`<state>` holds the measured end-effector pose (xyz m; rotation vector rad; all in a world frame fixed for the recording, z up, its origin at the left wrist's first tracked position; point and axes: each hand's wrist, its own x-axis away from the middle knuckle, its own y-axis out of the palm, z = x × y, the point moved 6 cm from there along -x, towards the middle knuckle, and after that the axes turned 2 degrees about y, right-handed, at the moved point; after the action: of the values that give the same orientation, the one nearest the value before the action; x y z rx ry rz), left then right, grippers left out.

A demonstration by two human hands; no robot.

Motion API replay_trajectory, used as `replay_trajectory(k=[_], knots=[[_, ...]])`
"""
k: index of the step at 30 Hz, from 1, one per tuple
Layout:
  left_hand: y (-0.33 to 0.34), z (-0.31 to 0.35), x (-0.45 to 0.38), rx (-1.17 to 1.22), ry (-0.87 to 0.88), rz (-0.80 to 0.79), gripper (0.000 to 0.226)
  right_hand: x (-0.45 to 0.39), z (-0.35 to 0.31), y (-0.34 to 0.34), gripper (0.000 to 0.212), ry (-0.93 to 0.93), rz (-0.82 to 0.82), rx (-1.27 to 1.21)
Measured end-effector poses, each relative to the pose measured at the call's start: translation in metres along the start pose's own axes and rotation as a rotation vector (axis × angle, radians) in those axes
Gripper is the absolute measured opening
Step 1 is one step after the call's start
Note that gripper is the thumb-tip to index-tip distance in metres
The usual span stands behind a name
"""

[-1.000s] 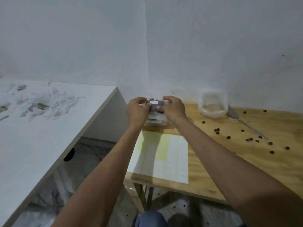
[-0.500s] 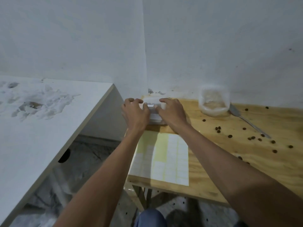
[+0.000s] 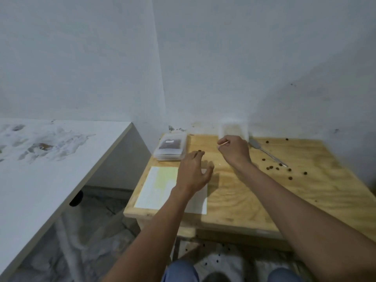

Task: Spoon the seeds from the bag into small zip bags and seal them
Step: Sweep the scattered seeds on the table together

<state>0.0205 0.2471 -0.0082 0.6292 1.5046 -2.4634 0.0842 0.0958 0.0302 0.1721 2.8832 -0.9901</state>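
A stack of small zip bags (image 3: 169,148) lies at the wooden table's far left corner; the top one holds dark seeds and bears a white label. My left hand (image 3: 194,171) hovers just right of the stack, fingers relaxed and holding nothing. Further right, my right hand (image 3: 234,149) is in front of the translucent seed bag (image 3: 234,130) by the wall. Its fingers are curled, with a thin pale streak at the fingertips, too blurred to identify. A metal spoon (image 3: 264,152) lies on the table right of that hand.
A white and yellow label sheet (image 3: 160,186) lies at the table's (image 3: 264,200) near left edge, partly under my left forearm. Several loose seeds (image 3: 272,167) are scattered on the right side and on the floor. A white desk (image 3: 50,169) stands to the left across a gap.
Both hands have let go of the filled zip bag, which now lies on top of the stack. They have moved right, the right hand toward the seed bag.
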Motion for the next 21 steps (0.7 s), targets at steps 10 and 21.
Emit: replay_trajectory(k=[10,21], knots=[[0.043,-0.022,0.015,-0.218,-0.068,-0.413,0.105,-0.017,0.013,0.017,0.011,-0.078,-0.138,0.031],[0.054,-0.030,0.008,-0.289,-0.092,-0.446,0.110,-0.052,0.000,0.098,0.032,-0.181,-0.206,0.216]])
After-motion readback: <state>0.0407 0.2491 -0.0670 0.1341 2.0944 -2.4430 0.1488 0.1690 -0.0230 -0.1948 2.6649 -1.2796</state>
